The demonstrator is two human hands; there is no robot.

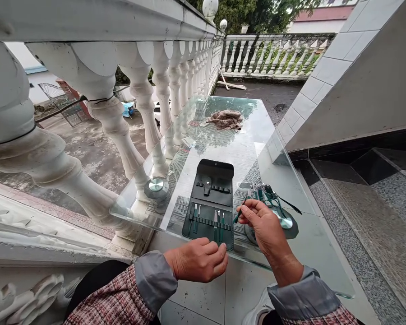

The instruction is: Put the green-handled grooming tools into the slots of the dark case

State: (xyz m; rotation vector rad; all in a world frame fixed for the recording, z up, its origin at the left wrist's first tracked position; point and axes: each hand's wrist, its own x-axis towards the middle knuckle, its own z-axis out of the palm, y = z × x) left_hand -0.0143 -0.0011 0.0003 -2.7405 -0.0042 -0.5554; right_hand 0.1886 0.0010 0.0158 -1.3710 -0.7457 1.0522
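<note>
A dark green manicure case (208,202) lies unfolded on the glass table, its flap away from me. Slim green-handled metal tools (216,225) sit in the loops of its near half; the far half has a small dark sheath (207,185). My left hand (201,261) is closed at the case's near edge; its fingertips are partly hidden, so I cannot tell what they grip. My right hand (262,225) pinches a slim dark green tool (237,217) just right of the case, its kind unclear. Beyond that hand lie several nail clippers and green-handled scissors (269,194) in a pile.
The glass table (176,180) has a crumpled brown cloth (226,119) and a small card (188,141) farther back. White balusters (138,95) run along the left. Stone steps (365,216) rise on the right.
</note>
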